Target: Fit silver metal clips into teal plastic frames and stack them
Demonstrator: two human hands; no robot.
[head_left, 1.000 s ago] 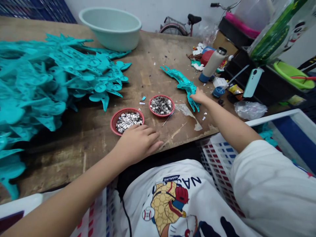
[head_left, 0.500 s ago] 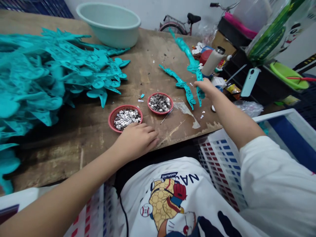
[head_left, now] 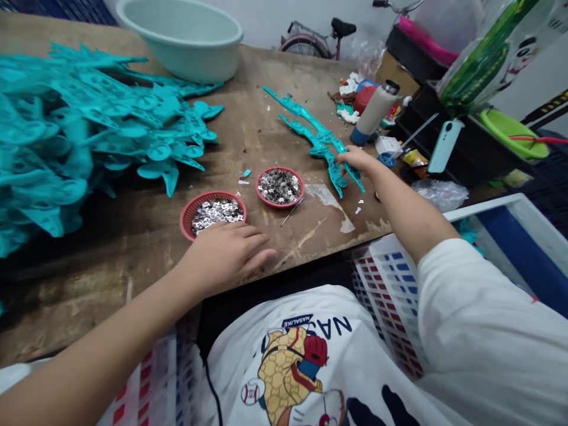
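Observation:
My right hand is closed around the lower end of a long turquoise bow-shaped plastic part. Close alongside on its left lies a second turquoise part of similar shape; whether the two touch I cannot tell. At the table's front edge, my left hand is palm down with its fingers stretched out and nothing visibly held. Just beyond those fingers stands a red basket of small shiny metal pieces. Another red basket, holding darker metal pieces, is to its right, with a thin metal tool beside it.
A large heap of turquoise parts covers the table's left side, with a pale green basin behind. Toward the right are a bottle, a hanging phone and black bins. White crates stand below the edge.
The turquoise part in my right hand has come down from a raised, steeper position to lie alongside the other part. My left hand has shifted slightly left in view as the camera turned.

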